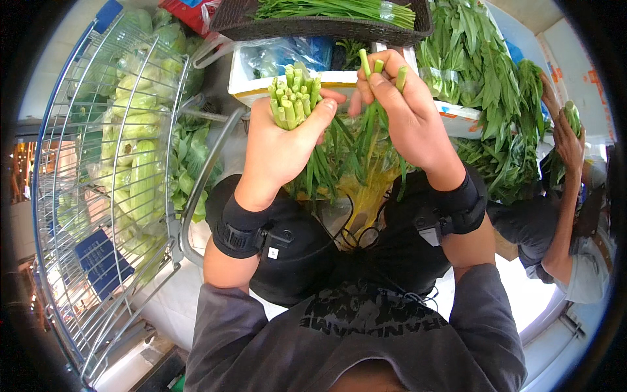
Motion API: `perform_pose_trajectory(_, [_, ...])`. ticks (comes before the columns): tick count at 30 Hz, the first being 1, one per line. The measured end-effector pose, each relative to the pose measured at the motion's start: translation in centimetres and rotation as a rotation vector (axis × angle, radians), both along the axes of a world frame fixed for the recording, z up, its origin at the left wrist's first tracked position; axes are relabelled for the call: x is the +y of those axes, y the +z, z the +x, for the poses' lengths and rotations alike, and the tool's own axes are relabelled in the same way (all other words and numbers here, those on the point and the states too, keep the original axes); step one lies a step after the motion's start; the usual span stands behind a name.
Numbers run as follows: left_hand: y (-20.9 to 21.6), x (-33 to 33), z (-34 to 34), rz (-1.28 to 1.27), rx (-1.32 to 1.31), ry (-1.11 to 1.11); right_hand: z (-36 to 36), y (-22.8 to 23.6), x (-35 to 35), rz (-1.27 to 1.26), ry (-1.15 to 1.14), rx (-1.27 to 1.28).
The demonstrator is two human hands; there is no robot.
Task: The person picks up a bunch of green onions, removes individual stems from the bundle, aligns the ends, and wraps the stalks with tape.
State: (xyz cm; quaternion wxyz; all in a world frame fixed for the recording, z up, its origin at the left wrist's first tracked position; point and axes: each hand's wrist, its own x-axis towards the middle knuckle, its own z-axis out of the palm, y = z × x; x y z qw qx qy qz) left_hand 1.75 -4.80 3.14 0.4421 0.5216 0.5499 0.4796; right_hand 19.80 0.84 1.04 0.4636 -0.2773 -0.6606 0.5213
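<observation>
Bundle of green stems (296, 98) looks largely gathered, clasped far-centre in the grip of left hand (277, 144); three loose stalks (365, 63), not yet joined to it, pinched by right hand (417, 114); stems left over yellow plastic (377, 196) nearer, unclear.

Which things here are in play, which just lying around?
Seemingly in play:
- left hand, gripping stem bundle
- right hand, pinching a few stems

Apparently just around:
- wire cart, bagged vegetables
- woven tray
- leafy greens upper right
</observation>
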Motion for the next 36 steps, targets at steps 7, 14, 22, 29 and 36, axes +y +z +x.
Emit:
perform_pose_trajectory(7, [-0.3,0.0,-0.4,0.010,-0.024,-0.008,0.1,1.3,-0.1,-0.453,0.210,0.298])
perform_pose_trajectory(14, [-0.2,-0.1,-0.4,0.000,-0.018,-0.016,0.2,1.4,0.5,-0.583,0.389,0.457])
perform_pose_trajectory(22, [0.0,-0.1,0.0,-0.004,-0.034,-0.018,0.7,1.6,0.9,-0.634,0.343,0.362])
perform_pose_trajectory(29, [-0.1,0.0,0.1,0.009,-0.021,-0.039,0.9,1.6,1.0,-0.636,0.327,0.427])
perform_pose_trajectory(36, [-0.5,0.0,-0.3,0.009,-0.042,-0.041,0.9,1.4,1.3,-0.644,0.337,0.474])
